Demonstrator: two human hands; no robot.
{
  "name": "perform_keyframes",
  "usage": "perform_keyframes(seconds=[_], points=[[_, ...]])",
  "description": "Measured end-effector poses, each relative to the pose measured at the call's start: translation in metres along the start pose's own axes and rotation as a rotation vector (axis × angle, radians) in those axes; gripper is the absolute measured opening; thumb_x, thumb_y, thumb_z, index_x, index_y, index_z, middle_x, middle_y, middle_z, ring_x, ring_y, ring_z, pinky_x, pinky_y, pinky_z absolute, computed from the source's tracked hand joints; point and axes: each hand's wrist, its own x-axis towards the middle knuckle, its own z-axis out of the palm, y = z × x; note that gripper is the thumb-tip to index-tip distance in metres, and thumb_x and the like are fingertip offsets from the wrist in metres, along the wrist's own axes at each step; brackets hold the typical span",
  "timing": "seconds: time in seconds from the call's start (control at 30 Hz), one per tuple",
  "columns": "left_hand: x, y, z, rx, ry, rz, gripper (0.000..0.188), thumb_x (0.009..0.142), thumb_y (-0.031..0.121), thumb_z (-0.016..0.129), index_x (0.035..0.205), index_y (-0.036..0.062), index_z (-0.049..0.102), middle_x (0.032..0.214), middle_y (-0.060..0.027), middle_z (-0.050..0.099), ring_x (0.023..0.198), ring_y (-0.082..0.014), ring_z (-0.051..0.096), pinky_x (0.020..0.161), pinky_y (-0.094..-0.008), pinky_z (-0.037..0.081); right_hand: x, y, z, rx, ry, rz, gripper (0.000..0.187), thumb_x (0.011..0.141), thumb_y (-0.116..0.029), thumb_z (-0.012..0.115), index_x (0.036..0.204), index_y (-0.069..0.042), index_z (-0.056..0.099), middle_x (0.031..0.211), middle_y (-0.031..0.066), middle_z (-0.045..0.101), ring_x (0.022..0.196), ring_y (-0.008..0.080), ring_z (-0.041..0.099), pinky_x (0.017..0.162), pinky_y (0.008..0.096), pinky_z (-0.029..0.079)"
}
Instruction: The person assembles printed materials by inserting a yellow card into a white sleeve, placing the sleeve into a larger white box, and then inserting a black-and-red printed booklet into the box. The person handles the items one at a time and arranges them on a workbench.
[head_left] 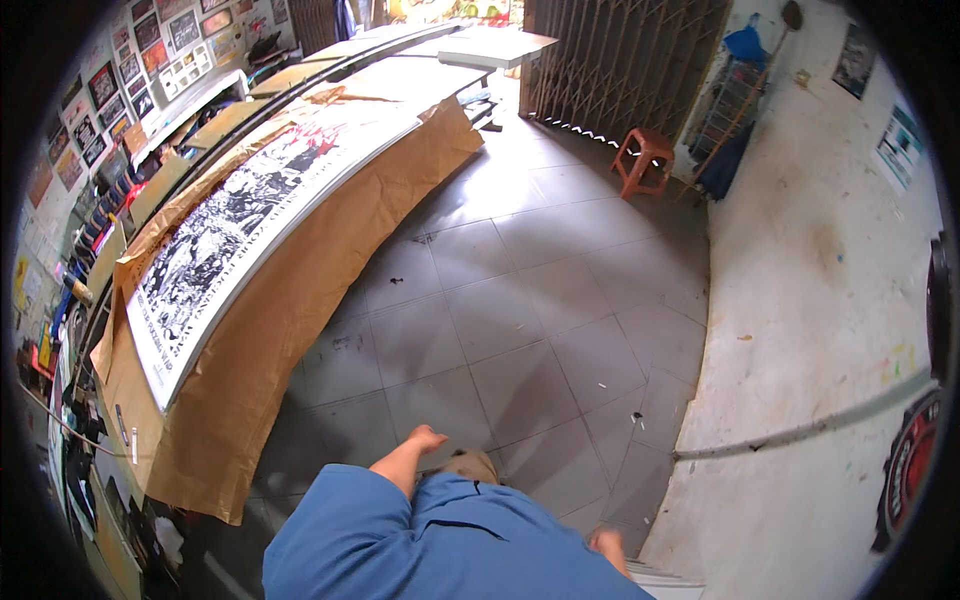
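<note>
— You're standing right of the brown paper (285, 310), which is draping downward.

— And the poster (255, 205), black, white and partly red, is lying on that paper.

— The red stool (650, 143) is standing right of the paper's far end.

— Your left hand (425, 438) is hanging right of the paper's near end; your right hand (607, 545) is hanging farther right, partly hidden.

— I can't tell whether you're opening, closing or gripping with either.

— Two pen-like sticks (121, 422) are lying by the paper's near end.
</note>
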Motion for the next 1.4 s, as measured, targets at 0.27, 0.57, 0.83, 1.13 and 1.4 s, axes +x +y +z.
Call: perform_keyframes(seconds=[0.27, 0.57, 0.83, 1.13, 1.4], points=[[0.173, 0.112, -0.072, -0.381, 0.178, -0.363, 0.054, 0.074, 0.039, 0.066, 0.106, -0.0044, 0.059, 0.100, -0.0158, 0.063, 0.068, -0.0219, 0.062, 0.065, -0.0351, 0.051, 0.151, -0.423, 0.002, 0.127, -0.005, -0.451, 0.020, 0.080, -0.012, 0.062, 0.096, -0.001, 0.059, 0.075, 0.0067, 0.061, 0.063, 0.0144, 0.057, 0.053, 0.0290, 0.046], [0.359, 0.478, -0.186, -0.651, 0.223, 0.115, 0.049, 0.074, 0.042, 0.066, 0.097, -0.0004, 0.059, 0.091, -0.0103, 0.062, 0.082, -0.0198, 0.060, 0.065, -0.0366, 0.046, 0.228, -0.522, -0.036, 0.021, -0.056, 0.066, 0.013, 0.082, -0.013, 0.054, 0.086, -0.008, 0.065, 0.065, 0.0038, 0.061, 0.053, 0.0180, 0.057, 0.045, 0.0352, 0.040], [0.453, 0.715, -0.301, -1.071, -0.051, 0.099, 0.049, 0.080, 0.047, 0.060, 0.112, 0.0107, 0.053, 0.089, -0.0038, 0.058, 0.079, -0.0152, 0.056, 0.063, -0.0339, 0.040, 0.351, -0.662, -0.044, -0.010, -0.132, 0.244, 0.010, 0.081, -0.012, 0.054, 0.075, -0.007, 0.060, 0.060, 0.0053, 0.058, 0.050, 0.0178, 0.054, 0.043, 0.0345, 0.039], [0.527, 0.818, -0.470, -1.399, 0.133, 0.109, 0.054, 0.085, 0.043, 0.050, 0.127, 0.0093, 0.043, 0.116, -0.0077, 0.054, 0.097, -0.0183, 0.055, 0.078, -0.0343, 0.037, 0.547, -1.126, -0.069, -0.206, -0.087, -0.318, 0.017, 0.080, -0.010, 0.054, 0.063, -0.005, 0.055, 0.055, 0.0071, 0.054, 0.045, 0.0175, 0.049, 0.041, 0.0338, 0.039], [0.520, 0.894, -0.681, -1.825, 0.296, 0.616, 0.068, 0.079, 0.062, 0.049, 0.117, 0.0050, 0.049, 0.110, -0.0112, 0.059, 0.099, -0.0224, 0.056, 0.081, -0.0349, 0.037, 0.481, -1.490, 0.114, -0.075, -0.225, -0.455, 0.024, 0.085, -0.025, 0.060, 0.103, -0.009, 0.057, 0.084, 0.0031, 0.063, 0.069, 0.0134, 0.060, 0.055, 0.0281, 0.044]])
